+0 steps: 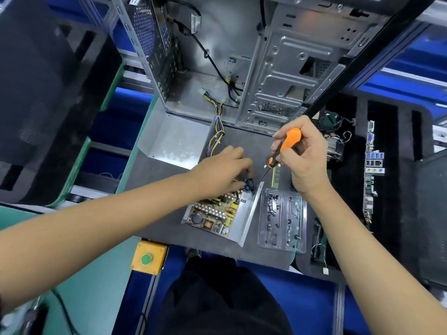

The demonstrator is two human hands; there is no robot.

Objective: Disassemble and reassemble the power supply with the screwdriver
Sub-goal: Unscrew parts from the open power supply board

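The right hand (305, 157) is gripping 1 orange screwdriver (285, 147), its tip meeting 1 opened power supply (219, 212); the left hand (223, 171) is pinching a black part at its wall. 1 clear screw tray (282, 220) is lying beside it on the counter (154, 175).

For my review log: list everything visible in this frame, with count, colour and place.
Open power supply unit with exposed circuit board: one, silver casing, on the dark mat, centre.
Removed sheet-metal cover: one, silver, beyond the unit, to its left.
Orange-and-black-handled screwdriver: one, tip angled down at the unit's far corner.
Clear plastic screw tray: one, holding small dark screws, right of the unit.
Open metal computer case: one, grey, top centre.
Bundled wires: one bundle, yellow and dark, running from the case.
Motherboard: one, far right, on edge.
Yellow box with green button: one, at the near edge.
Left hand: over the unit's far end; what its fingers hold is hidden.
Right hand: gripping the screwdriver.
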